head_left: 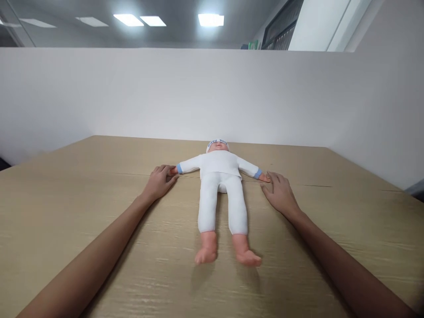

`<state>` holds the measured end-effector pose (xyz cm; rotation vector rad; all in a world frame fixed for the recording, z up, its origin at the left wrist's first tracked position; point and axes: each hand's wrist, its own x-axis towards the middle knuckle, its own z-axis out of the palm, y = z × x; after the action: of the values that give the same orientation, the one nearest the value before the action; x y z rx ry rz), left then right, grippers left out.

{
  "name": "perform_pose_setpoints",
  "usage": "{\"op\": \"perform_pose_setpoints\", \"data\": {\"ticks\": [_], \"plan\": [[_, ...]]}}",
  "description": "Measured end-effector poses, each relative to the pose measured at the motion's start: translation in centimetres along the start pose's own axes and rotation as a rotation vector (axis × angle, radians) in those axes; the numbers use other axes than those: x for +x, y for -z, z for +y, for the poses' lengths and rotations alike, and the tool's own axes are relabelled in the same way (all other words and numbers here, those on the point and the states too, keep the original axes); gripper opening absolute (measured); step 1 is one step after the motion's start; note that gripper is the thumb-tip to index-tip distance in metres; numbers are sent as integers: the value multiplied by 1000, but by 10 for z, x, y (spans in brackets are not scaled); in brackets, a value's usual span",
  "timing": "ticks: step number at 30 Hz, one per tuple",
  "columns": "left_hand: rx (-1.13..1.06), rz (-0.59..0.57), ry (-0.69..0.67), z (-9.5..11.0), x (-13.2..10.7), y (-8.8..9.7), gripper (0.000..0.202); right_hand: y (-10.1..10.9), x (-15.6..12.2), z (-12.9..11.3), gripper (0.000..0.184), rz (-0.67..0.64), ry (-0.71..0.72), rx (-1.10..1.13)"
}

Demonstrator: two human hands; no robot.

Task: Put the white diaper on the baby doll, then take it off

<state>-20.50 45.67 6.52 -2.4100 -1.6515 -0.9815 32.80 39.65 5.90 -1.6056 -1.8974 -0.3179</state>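
A baby doll [220, 163] lies on its back on the wooden table [159, 256], feet toward me and arms stretched to both sides. It wears a white top and trousers with blue cuffs, and a white headband with dark lettering. At the doll's hand on the left, my left hand [160, 182] has its fingers and thumb closed around the small hand. My right hand [280, 190] rests by the doll's other hand, fingertips touching it. Its thumb stands apart from the fingers. The doll's bare feet point up, and its eyes are hidden from this angle.
A white partition [212, 92] stands along the table's far edge and continues down the right side. Thin seam lines cross the tabletop near the doll's arms. Above the partition are lit ceiling panels [211, 20] and a dark-framed window or shelf [281, 24].
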Motion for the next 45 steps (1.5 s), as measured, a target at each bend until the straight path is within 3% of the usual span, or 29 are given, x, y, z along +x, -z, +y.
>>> {"op": "perform_pose_setpoints", "data": {"ticks": [7,17,24,45], "plan": [[5,-1,48,3,-9,3,50,1,-11,-3,57,-46,-61,-6],[-21,12,127,-8,2,0,53,-5,11,26,47,-85,-119,25],[-13,12,146,-14,4,1,55,-13,13,36,45,-86,-154,28],[11,9,259,-21,7,-2,60,-9,4,23,54,-58,-134,-12]]}}
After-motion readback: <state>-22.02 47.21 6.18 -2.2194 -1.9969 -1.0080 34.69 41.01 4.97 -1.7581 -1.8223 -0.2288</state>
